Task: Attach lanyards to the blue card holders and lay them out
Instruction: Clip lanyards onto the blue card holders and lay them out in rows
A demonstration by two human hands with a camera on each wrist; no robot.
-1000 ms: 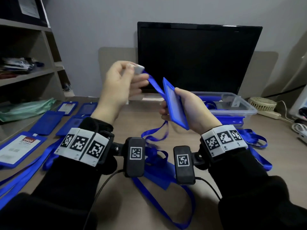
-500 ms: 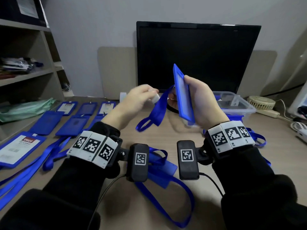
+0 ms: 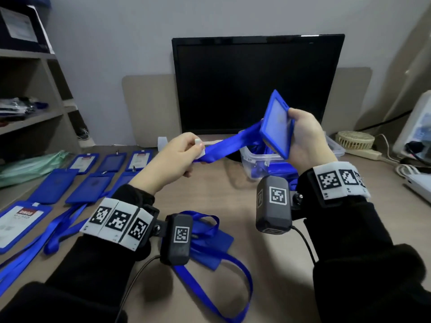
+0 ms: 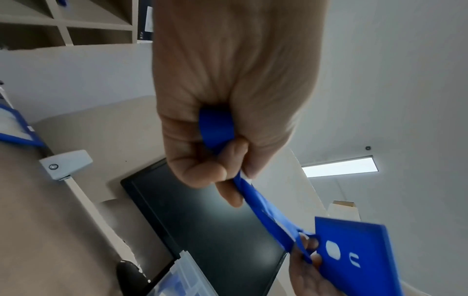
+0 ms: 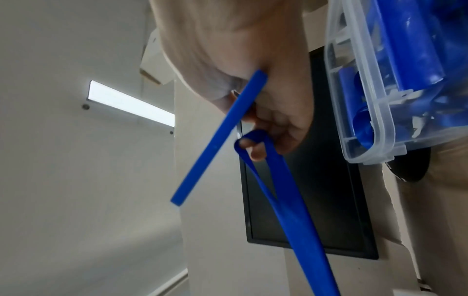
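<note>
We have the blue card holder (image 3: 277, 129) raised in our right hand (image 3: 303, 141), fingers curled round its right edge, held up over the clear plastic box (image 3: 335, 151) in front of the dark monitor (image 3: 256, 82). Our left hand (image 3: 177, 157) pinches the lanyard (image 3: 224, 148) at its pale clip end, and the ribbon runs taut to the right toward the holder. In the left wrist view the strap meets the holder at the edge that carries the slot; whether it already passes through that slot we cannot tell. To do this step well, we judge that we should keep the holder steady and angled so the slotted edge faces us, keep a gentle, even tension on the ribbon so it does not twist, and pull straight along the strap rather than sideways, which could bend the holder's thin frame. Once it is secure we should carry it left to join the finished holders (image 3: 93, 183) lying in rows on the table (image 3: 233, 206), with its strap laid toward the near edge like theirs.
</note>
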